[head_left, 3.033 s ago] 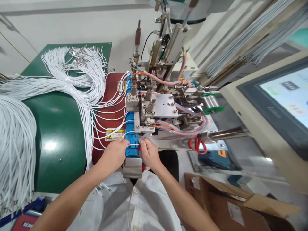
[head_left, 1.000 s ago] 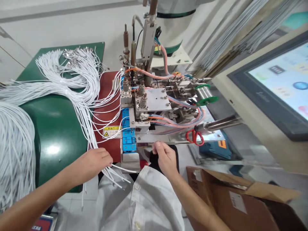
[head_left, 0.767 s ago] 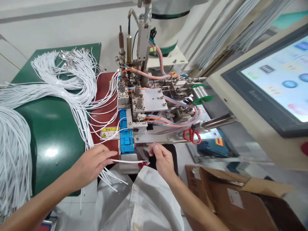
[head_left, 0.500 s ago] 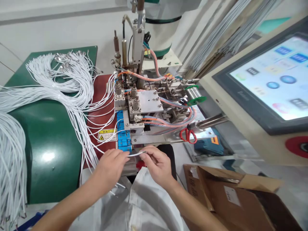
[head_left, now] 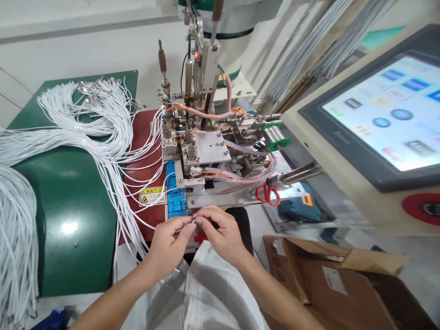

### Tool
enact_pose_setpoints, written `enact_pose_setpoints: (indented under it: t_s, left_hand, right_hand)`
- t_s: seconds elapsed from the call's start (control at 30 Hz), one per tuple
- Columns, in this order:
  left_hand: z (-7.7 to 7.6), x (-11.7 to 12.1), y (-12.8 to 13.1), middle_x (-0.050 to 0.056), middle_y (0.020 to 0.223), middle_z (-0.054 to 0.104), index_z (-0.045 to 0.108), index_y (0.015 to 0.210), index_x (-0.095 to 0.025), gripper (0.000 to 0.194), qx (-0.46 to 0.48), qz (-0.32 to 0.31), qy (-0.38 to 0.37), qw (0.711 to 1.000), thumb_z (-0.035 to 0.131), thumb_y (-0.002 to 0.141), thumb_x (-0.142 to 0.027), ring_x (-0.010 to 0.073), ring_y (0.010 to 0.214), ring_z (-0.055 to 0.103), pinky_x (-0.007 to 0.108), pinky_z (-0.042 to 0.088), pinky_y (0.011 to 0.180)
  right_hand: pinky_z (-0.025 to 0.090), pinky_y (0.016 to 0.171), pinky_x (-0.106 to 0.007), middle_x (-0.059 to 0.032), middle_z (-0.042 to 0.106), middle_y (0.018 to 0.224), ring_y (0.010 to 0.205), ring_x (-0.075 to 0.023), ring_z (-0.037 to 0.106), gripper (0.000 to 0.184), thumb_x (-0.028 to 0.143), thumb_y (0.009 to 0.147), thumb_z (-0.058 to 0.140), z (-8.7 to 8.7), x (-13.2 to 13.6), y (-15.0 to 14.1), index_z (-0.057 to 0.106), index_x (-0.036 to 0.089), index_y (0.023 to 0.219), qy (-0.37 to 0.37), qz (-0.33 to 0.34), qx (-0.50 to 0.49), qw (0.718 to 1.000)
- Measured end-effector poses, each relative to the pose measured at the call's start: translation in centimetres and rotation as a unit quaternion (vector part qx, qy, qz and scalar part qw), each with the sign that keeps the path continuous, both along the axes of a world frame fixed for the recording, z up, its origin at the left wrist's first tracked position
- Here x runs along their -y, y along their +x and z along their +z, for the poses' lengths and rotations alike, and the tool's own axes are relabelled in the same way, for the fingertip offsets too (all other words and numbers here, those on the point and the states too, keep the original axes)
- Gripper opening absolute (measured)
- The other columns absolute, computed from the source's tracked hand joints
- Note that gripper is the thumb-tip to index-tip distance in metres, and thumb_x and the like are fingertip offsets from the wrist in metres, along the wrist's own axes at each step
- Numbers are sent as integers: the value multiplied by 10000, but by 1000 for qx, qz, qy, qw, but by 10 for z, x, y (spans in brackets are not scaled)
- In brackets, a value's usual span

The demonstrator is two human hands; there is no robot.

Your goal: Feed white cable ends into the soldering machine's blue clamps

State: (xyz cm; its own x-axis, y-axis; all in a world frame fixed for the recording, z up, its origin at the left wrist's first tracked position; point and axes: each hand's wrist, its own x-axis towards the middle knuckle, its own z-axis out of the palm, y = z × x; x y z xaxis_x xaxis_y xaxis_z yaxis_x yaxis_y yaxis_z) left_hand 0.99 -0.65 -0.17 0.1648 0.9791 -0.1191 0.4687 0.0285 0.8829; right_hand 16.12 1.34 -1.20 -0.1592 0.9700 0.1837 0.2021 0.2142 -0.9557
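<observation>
My left hand [head_left: 171,242] and my right hand [head_left: 220,230] meet fingertip to fingertip just below the row of blue clips [head_left: 176,198] at the front of the machine [head_left: 206,151]. Both pinch the end of a thin white wire [head_left: 191,222], of which only a short piece shows between the fingers. More white wires [head_left: 113,151] fan from the green table [head_left: 72,197] across the red plate [head_left: 146,160] into the clips.
A touchscreen panel [head_left: 385,110] stands at the right with a red button [head_left: 424,208]. Red-handled scissors [head_left: 267,193] hang at the machine's front. An open cardboard box [head_left: 330,279] sits at the lower right. A thick bundle of white wires [head_left: 17,238] lies at the far left.
My left hand drew a wire from the loose ends at the left and brought it toward the clips. My right hand came to meet it; both now pinch the wire end together.
</observation>
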Motion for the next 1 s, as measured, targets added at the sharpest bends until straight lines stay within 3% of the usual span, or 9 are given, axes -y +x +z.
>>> enact_pose_setpoints:
  t_s: [0.1,0.23,0.4,0.57,0.8,1.0]
  left_hand:
    - [2,-7,-3,5,582,596,623,662,-135,373,45,20,-71,996,443,850,-402,113,543,535,202,431,516]
    - [2,-12,-5,5,625,622,649,674,-139,242,79,14,-115,990,578,761,-353,121,589,550,206,445,556]
    - [-2,-6,-3,12,716,670,686,808,-172,182,52,65,-85,993,570,770,-307,134,638,590,220,476,602]
    - [-4,-1,-2,17,735,670,665,827,-171,189,69,94,-68,991,544,797,-313,124,648,591,214,476,619]
    - [-5,0,-2,-21,589,555,638,816,-151,233,72,96,-76,990,514,813,-348,94,520,475,193,394,500]
    - [-9,2,3,-18,621,569,593,777,-157,218,83,100,-57,990,461,840,-318,92,535,485,189,400,519]
  right_hand:
    - [465,654,-268,-44,627,722,699,-155,582,153,187,822,516,2,-5,3,660,196,769,-1,58,-6,998]
    - [465,659,-265,-36,616,730,704,-150,582,162,211,826,517,4,-9,5,665,197,762,-36,87,-28,995]
    - [434,584,-249,-18,584,645,609,-135,546,146,207,782,565,4,-7,-3,644,177,663,-60,18,-15,998]
    - [454,611,-257,-31,610,735,675,-146,574,147,216,803,524,-4,2,-13,655,186,743,-102,-95,-113,984]
    - [449,569,-251,-34,609,695,632,-143,563,81,174,739,588,-3,3,-18,649,183,687,-63,-78,-66,993]
    - [446,584,-245,-22,583,687,638,-136,552,117,168,764,547,-5,3,-23,613,183,668,-52,-72,-61,994]
